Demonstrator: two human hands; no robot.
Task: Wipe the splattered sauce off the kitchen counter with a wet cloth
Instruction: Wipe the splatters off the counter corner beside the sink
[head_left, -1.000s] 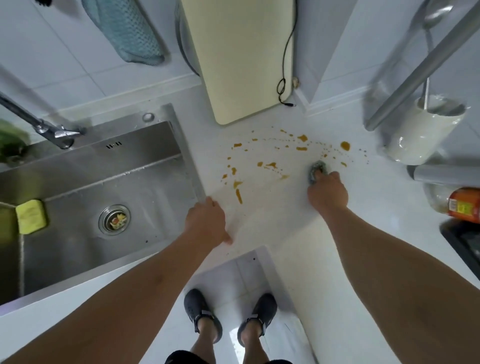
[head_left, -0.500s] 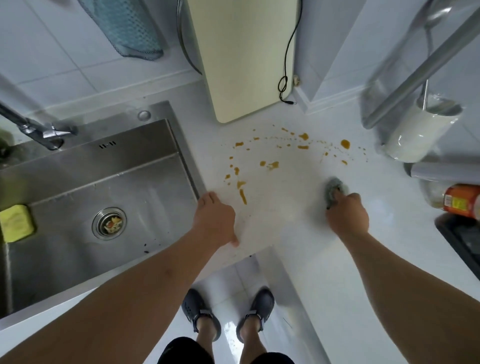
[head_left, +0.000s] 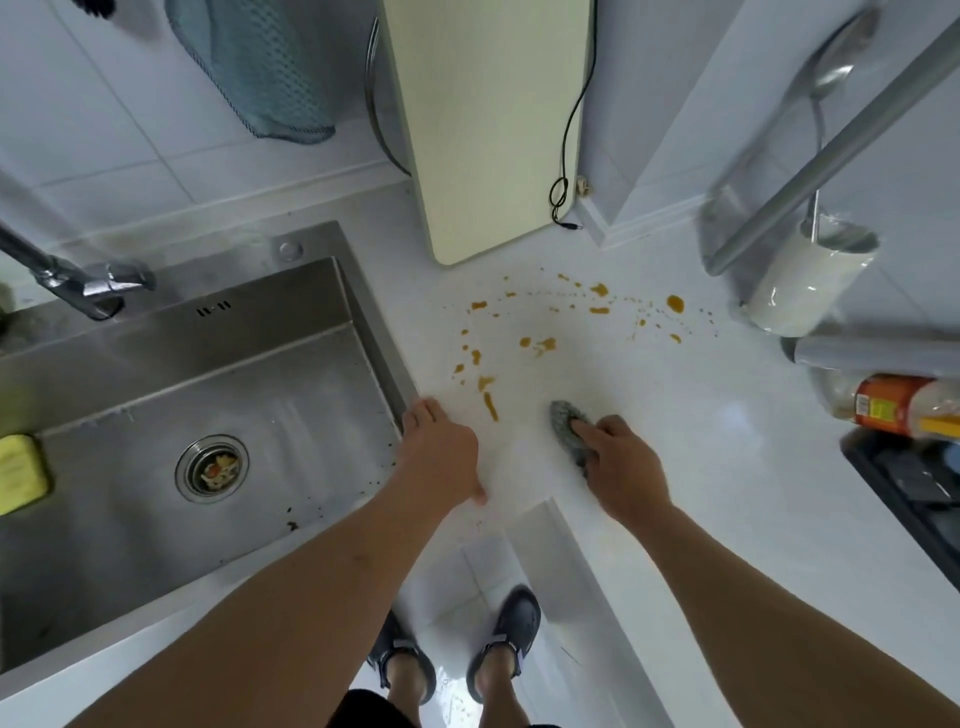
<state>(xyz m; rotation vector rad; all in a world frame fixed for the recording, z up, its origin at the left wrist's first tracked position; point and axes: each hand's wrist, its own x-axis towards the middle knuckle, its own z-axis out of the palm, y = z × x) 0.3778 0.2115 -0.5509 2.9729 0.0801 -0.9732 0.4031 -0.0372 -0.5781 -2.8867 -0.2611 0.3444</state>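
Starting at the far left of the frame, a yellow sponge (head_left: 21, 473) lies in the steel sink (head_left: 156, 395), a faucet (head_left: 78, 280) reaches over its back rim, and a teal towel (head_left: 260, 67) hangs on the wall at upper left. At top centre a pale cutting board (head_left: 488, 124) leans upright, a black cord (head_left: 569, 150) dangling beside it. At the right edge stand a white utensil holder (head_left: 805, 291) and a bottle (head_left: 893, 405) lying on its side.

The left hand (head_left: 441, 457) rests flat, fingers relaxed, on the counter (head_left: 701, 467) at the sink's rim. Just right of it, the right hand (head_left: 623, 478) presses and grips a bunched grey cloth (head_left: 566, 423). The sauce splatter (head_left: 545, 338) lies above both hands, its nearest streak between them. The counter is glossy white under white wall tile.
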